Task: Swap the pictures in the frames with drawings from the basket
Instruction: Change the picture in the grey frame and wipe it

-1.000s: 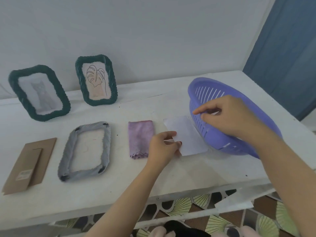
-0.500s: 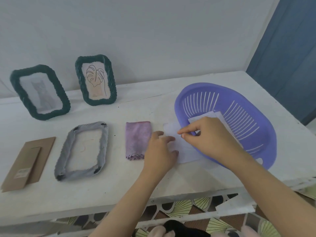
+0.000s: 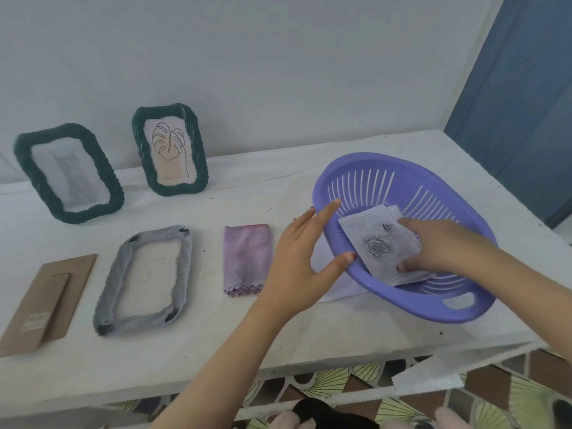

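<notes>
A purple slotted basket (image 3: pixel 458 308) lies flat on the right of the white table. Inside it is a drawing of grey roses (image 3: pixel 376 246), and my right hand (image 3: pixel 439 246) grips its right edge between finger and thumb. My left hand (image 3: pixel 300 261) is open with fingers spread at the basket's left rim, holding nothing. A grey frame (image 3: pixel 105 292) lies flat and empty at front left. Two green frames stand against the wall: one with a faint grey picture (image 3: pixel 66 173), one with a leaf drawing (image 3: pixel 170 153).
A brown backing board (image 3: pixel 46 303) lies at the far left near the table's front edge. A folded purple cloth (image 3: pixel 246 258) sits between the grey frame and my left hand. A white sheet (image 3: pixel 335 291) pokes out from under the basket. Blue door at right.
The basket, tilted up a second ago, now lies flat. My right hand moved into it and took the rose drawing. My left hand left the white sheet and opened by the rim.
</notes>
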